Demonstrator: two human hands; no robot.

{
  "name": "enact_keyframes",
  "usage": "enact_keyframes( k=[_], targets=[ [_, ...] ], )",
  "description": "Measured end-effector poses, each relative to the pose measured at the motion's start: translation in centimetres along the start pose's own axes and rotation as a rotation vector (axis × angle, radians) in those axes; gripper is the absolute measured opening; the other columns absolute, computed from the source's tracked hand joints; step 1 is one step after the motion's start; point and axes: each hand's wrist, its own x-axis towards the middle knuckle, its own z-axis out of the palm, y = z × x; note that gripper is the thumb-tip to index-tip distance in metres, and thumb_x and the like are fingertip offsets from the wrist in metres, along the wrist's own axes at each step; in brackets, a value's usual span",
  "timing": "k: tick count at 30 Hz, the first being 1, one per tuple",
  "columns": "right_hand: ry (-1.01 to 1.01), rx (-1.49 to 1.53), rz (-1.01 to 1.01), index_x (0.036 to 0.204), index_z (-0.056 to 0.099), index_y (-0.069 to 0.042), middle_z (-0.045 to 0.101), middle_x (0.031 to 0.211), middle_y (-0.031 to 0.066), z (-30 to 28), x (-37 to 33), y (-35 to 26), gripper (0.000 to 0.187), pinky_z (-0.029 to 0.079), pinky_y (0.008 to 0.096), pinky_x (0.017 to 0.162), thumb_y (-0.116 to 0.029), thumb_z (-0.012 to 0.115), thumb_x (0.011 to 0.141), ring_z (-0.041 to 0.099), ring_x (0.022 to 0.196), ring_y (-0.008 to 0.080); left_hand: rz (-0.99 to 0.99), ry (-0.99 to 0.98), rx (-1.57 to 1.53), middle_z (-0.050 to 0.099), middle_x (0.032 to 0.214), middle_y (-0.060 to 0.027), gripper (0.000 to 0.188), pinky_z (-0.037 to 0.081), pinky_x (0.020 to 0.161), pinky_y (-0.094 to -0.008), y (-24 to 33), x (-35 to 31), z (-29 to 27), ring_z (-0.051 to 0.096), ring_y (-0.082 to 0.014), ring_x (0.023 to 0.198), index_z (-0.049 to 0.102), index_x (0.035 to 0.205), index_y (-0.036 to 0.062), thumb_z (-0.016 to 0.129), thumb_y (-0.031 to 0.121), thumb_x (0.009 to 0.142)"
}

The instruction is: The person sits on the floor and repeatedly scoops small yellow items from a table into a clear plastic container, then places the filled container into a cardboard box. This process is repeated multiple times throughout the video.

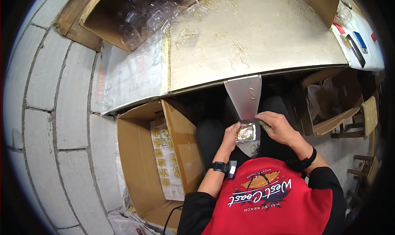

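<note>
My left hand [229,139] grips a small clear plastic box [254,127] at its left side, the fingers closed round the edge. Gold-coloured wire hooks [245,133] fill the box. To its right, my right hand [279,127] is closed, thumb and fingers pinched together close to the lower end of a pale chute [242,95]; what they hold, if anything, is too small to make out. The chute slopes from the table edge down toward the box. A couple of gold hooks [251,93] lie on it.
More gold hooks [240,49] are scattered over the pale table board [288,49]. A carton of clear plastic boxes [142,18] stands far left. Below, an open carton [142,169] holds rows of filled packs [162,152]. Another carton [329,121] and a stool [366,115] stand right.
</note>
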Motion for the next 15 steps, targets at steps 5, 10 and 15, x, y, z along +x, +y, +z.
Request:
enact_keyframes(
  k=[5,10,15],
  targets=[
    [-0.018,0.032,0.001,0.109,0.059,0.001,0.063,0.104,0.0187,0.6,-0.1,-0.3,0.03,0.05,0.0402,0.083,-0.004,0.06,0.079,0.06,0.097,0.0362,0.019,-0.102,0.142,0.066,0.081,-0.0067,0.023,0.051,0.043,-0.024,4.2,-4.0,-0.1,0.064,-0.0127,0.06,0.063,0.097,0.0023,0.055,0.024,0.093],
    [0.011,0.06,0.035,0.103,0.061,0.0,0.063,0.101,0.0177,2.5,2.2,-2.4,0.025,0.051,0.0394,0.078,-0.01,0.062,0.08,0.062,0.094,0.0345,0.106,-0.083,0.251,0.066,0.079,-0.007,0.025,0.051,0.041,-0.0232,8.4,-5.7,2.6,0.064,-0.0127,0.059,0.062,0.098,0.0026,0.052,0.025,0.095],
    [0.221,0.106,-0.061,0.09,0.063,-0.001,0.064,0.1,0.0151,3.7,3.5,-2.2,0.015,0.053,0.0323,0.065,0.001,0.066,0.075,0.065,0.079,0.0297,0.184,-0.043,0.164,0.065,0.078,-0.0061,0.029,0.052,0.04,-0.0233,9.5,-6.7,5.2,0.064,-0.0117,0.057,0.06,0.1,0.0008,0.048,0.027,0.097]
  ],
)
